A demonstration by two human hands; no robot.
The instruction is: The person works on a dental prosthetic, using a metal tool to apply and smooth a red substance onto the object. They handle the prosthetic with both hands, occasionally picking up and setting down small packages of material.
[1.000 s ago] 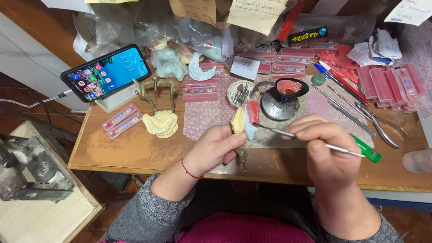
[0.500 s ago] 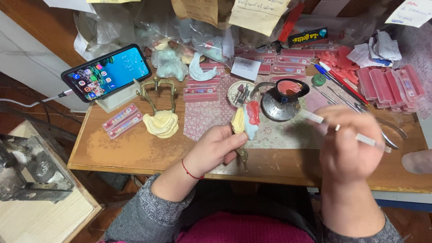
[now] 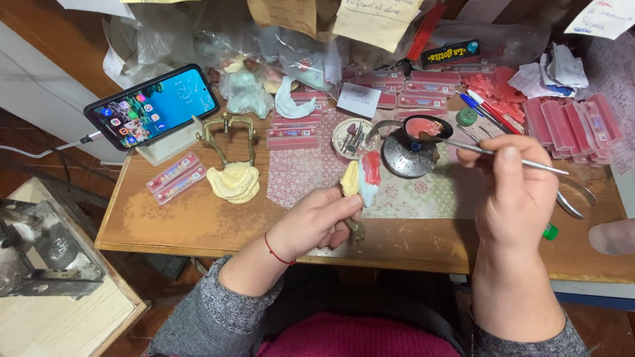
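Note:
My left hand (image 3: 316,221) grips a dental model (image 3: 360,178), cream and pale blue with a strip of red wax, held upright on a brass frame over the desk's front edge. My right hand (image 3: 517,188) holds a thin metal spatula (image 3: 489,152). Its tip reaches left into a long-handled spoon of pink melted wax (image 3: 423,127) that rests over a round metal burner (image 3: 407,155). A red thread circles my left wrist.
A wooden desk (image 3: 198,218) carries a propped phone (image 3: 152,106), a brass articulator with a cream plaster cast (image 3: 233,178), pink tooth-strip boxes (image 3: 572,122), pens, pliers (image 3: 572,198) and plastic bags at the back. A grey machine (image 3: 36,251) stands lower left.
My right hand lifted the spatula away from the model and swung it up to the right, then brought its tip to the wax spoon. The left hand and model stayed put.

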